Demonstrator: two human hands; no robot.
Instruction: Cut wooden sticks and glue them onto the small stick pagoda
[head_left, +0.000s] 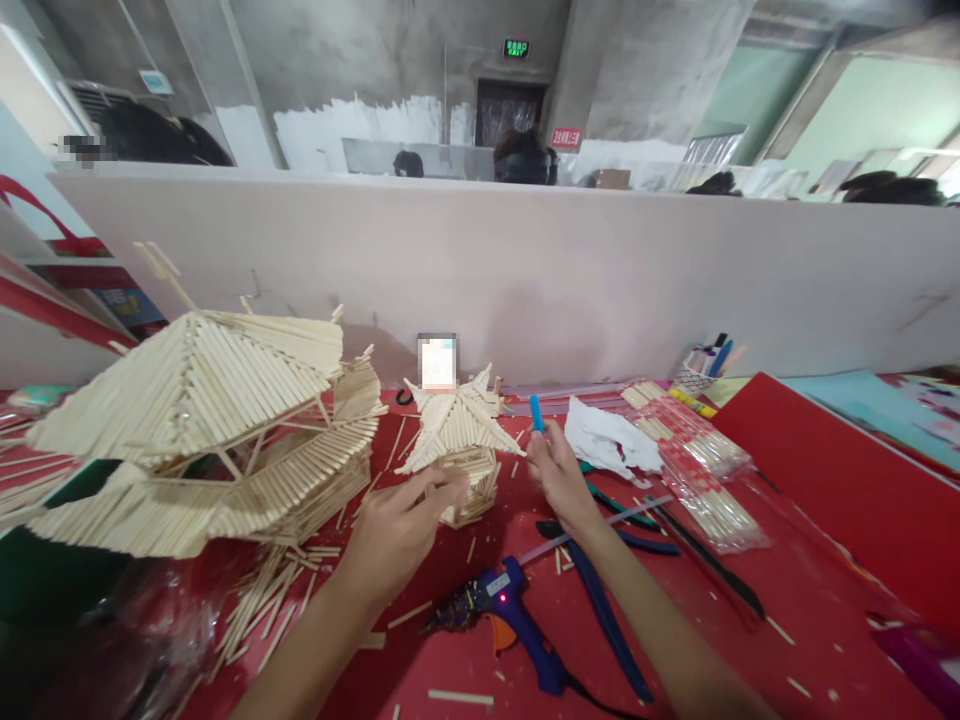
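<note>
A small pavilion model [454,425] built of wooden sticks stands in the middle of the red table, its star-shaped roof above a little stick base. My left hand [405,515] is closed at its front left, fingers against the part just under the roof. My right hand [561,475] is closed around a slim object with a bright blue end [535,412], beside the roof's right tip; its kind is hidden by the fingers. Below both hands lies a blue hot glue gun [517,610] with a red light lit. A far larger stick pavilion [195,400] rises at the left.
Blue-handled pliers [600,610] and a black-handled tool [712,565] lie under and beyond my right forearm. Crumpled white paper [611,440], packs of sticks [705,490] and a pen basket [697,375] are at the right. Loose sticks [270,600] litter the table; a partition [420,250] runs behind.
</note>
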